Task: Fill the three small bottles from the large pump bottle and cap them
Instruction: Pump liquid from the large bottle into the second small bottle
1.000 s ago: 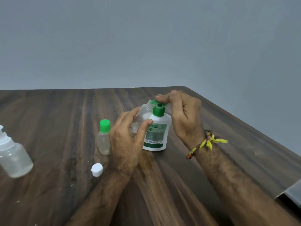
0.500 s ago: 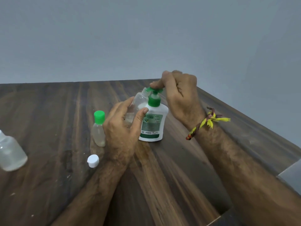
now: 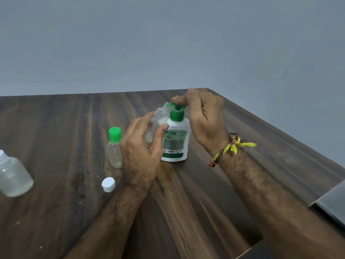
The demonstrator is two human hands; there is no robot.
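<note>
Small clear bottle [image 3: 155, 122] held tilted by left hand [image 3: 141, 146], fingers curled round it, at 9 o'clock of pump bottle [image 3: 175, 141]. Pump head [image 3: 177, 105] pressed by right hand [image 3: 203, 116] fingers. Bottle judged light, thin, squashy, maybe slippery; best held round middle.

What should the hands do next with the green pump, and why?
Probably press the pump down. The right hand rests its fingers on top of it, and the left hand holds a tilted, uncapped small bottle at the spout. That bottle looks mostly empty.
</note>
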